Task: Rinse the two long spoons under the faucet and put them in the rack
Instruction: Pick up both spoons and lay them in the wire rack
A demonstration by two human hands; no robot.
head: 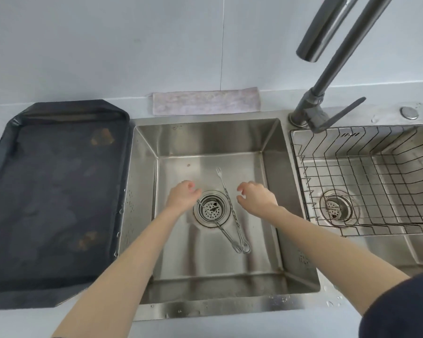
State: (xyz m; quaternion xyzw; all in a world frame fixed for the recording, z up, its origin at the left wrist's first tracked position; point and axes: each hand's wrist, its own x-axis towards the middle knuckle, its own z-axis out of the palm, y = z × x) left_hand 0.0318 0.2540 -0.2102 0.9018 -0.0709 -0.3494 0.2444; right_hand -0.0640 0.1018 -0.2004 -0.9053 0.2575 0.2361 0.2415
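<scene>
The 2 spoons [230, 215] lie on the floor of the left sink [266, 135], their twisted handles crossing beside the drain [211, 208], low enough that both hands have to reach down into the basin to get them. The left hand [182, 195] hovers at the drain's edge over the end of 1 spoon and the right hand [255, 193] hangs just right of the other; both have loosely curled fingers and grasp nothing. The faucet [337, 45] is dry, and the rack [376, 181] sits in the right sink, probably so rinsed pieces drip into it.
</scene>
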